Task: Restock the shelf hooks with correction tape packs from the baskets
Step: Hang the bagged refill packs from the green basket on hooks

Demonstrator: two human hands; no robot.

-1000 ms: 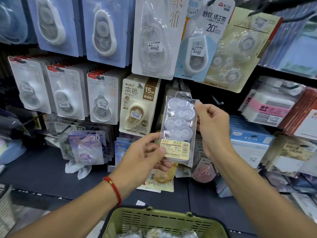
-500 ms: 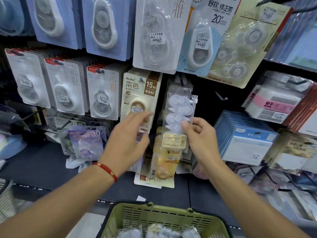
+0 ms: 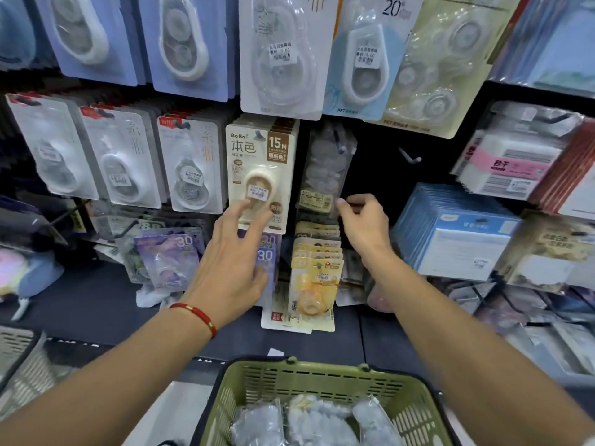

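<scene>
The clear pack (image 3: 325, 169) hangs on its hook at 12 o'clock. The right grip (image 3: 362, 220) pinches its lower right corner. The left grip (image 3: 233, 259), fingers spread straight, touches the beige pack (image 3: 259, 172). More packs lie in the basket (image 3: 283, 378) at 6 o'clock.

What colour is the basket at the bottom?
The basket is olive green, seen in the head view.

Stationery shop: price-tagged packs (image 3: 260, 175) on hooks (image 3: 409, 157).
</scene>
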